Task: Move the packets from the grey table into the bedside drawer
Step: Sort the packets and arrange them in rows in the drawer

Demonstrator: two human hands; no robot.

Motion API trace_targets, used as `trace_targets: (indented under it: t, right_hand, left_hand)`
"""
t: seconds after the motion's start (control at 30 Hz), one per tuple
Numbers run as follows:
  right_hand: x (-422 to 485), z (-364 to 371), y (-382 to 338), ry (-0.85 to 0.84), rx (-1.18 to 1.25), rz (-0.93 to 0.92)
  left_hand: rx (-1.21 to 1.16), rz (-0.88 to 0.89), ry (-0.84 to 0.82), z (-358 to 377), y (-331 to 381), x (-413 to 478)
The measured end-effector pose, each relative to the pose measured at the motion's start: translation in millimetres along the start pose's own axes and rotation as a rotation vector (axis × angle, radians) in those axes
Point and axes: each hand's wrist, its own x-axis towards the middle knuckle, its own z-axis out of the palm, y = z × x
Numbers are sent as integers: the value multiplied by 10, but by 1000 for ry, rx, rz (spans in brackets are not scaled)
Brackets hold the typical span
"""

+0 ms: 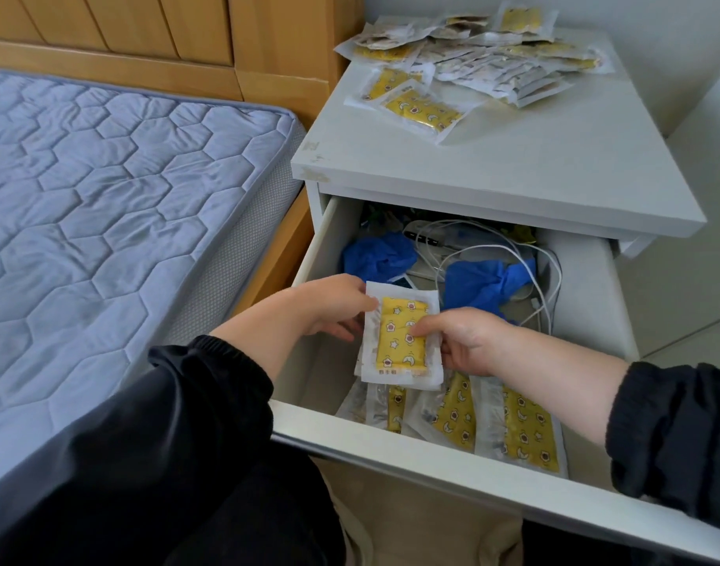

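Both hands pinch one yellow packet [401,339] — left hand [329,306] at nine o'clock, right hand [464,341] at three — squaring it over the drawer [391,447]. At twelve, the pile [485,59] waits on the surface [513,157].

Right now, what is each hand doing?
Left hand: closed on the left edge of the yellow star-printed packet in clear wrap, over the open white drawer.
Right hand: closed on the same packet's right edge.
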Motion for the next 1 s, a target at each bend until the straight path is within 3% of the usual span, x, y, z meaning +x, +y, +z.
trace_targets:
  t: [0.17, 0.3, 0.43, 0.57, 0.7, 0.9, 1.0]
  right_hand:
    - [76, 211, 156, -21, -66, 64]
    - [155, 399, 319, 25, -164, 59]
    - [190, 495, 386, -40, -186, 84]
    - [192, 477, 316, -63, -389, 74]
    - [152, 354, 213, -37, -443, 56]
    - [164, 343, 279, -58, -516, 95]
    - [233, 448, 316, -28, -565, 16]
  left_hand:
    - [465, 104, 186, 12, -63, 54]
    - [728, 95, 120, 53, -85, 66]
    - [927, 59, 39, 132, -143, 142]
    - [1115, 71, -23, 175, -169, 229]
    - [1225, 64, -86, 179, -169, 279]
    - [1166, 47, -125, 154, -144, 282]
    - [1129, 91, -120, 130, -147, 288]
